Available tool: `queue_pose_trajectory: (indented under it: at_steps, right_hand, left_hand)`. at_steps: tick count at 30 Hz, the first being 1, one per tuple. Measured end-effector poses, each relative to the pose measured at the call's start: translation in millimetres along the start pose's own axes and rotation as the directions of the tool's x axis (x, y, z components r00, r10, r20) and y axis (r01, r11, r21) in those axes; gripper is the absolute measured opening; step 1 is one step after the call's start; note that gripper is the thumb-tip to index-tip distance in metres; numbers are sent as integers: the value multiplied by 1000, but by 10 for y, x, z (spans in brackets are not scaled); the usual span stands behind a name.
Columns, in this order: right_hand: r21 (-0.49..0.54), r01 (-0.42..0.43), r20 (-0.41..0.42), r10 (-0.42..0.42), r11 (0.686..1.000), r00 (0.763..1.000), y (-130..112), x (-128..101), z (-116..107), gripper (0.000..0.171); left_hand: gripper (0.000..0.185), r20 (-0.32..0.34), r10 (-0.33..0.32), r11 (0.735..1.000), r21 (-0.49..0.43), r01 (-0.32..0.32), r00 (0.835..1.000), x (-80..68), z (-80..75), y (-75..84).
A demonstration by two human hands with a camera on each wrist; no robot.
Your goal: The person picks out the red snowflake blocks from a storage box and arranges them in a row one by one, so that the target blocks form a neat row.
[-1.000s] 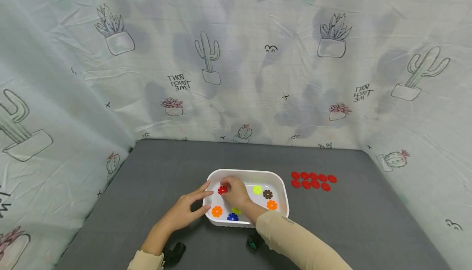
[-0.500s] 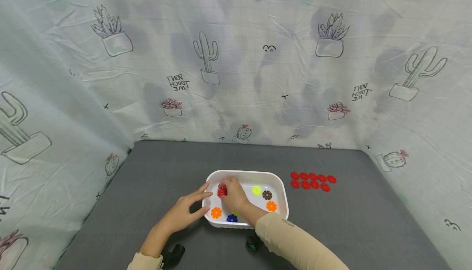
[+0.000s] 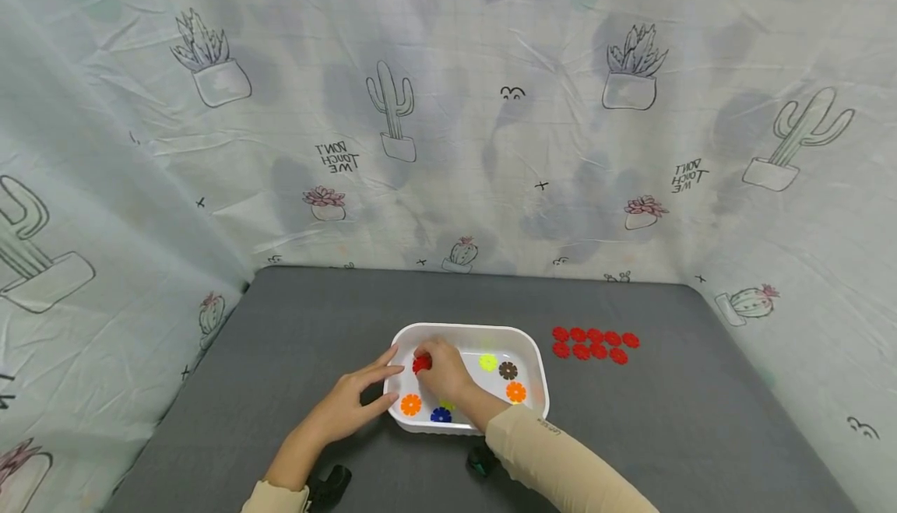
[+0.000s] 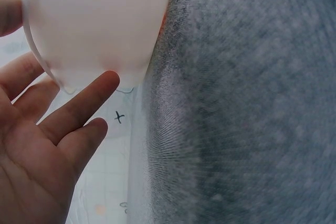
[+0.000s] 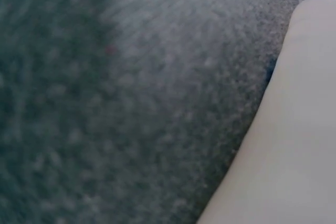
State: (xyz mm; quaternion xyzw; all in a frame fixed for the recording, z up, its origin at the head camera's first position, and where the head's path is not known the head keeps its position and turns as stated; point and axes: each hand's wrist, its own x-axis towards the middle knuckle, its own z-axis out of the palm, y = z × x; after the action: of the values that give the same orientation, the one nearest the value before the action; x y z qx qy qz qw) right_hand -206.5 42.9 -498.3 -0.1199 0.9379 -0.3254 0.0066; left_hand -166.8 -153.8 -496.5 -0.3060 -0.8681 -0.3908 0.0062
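A white tray (image 3: 483, 329) stands on the grey table in the head view. My right hand (image 3: 448, 379) reaches into its left part, thumb and fingertips pinching a red notched plastic disc (image 3: 420, 363), which they partly cover. My left hand (image 3: 348, 405) is spread at the tray's left end; in the left wrist view, its fairly straight fingers (image 4: 86, 100) touch the outer wall and rim. Other notched discs lie in the tray: orange (image 3: 410, 404), blue (image 3: 441, 415), yellow (image 3: 488, 362), brown (image 3: 508, 370) and a second orange one. A yellow-green disc is half hidden by the right wrist.
Several red discs (image 3: 598, 350) lie in two rows on the table right of the tray. A patterned cloth (image 3: 476, 147) hangs behind and at both sides. In the right wrist view, the tray's pale wall (image 5: 283, 156) and grey tabletop (image 5: 131, 119) fill the picture.
My right fingertips have closed over the red disc and cover more of it, with the disc shifted slightly. The left hand stays at the tray's end.
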Motion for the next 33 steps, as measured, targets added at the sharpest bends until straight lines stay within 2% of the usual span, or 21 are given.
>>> queue_pose_trajectory:
  at_steps: [7,12,15,23,33]
  right_hand:
    - [131,-17,16,15,991,1000,-34,-13,-62,30]
    - [249,-98,46,89,964,995,-48,-32,-120,32]
    - [314,-127,37,122,941,992,-50,-46,-163,32]
    - [402,-132,10,140,906,990,-47,-97,-220,31]
    - [558,-69,-60,123,827,991,38,-322,-361,33]
  left_hand:
    - [45,1,-10,1000,-4,10,1000,-9,-6,2]
    - [44,-2,-7,1000,2,7,1000,-6,-5,13]
    - [43,-7,10,1000,14,-10,1000,-1,0,20]
    - [43,-20,9,1000,27,-8,1000,-27,17,11]
    - [45,-32,33,999,35,-32,999,-53,47,-30]
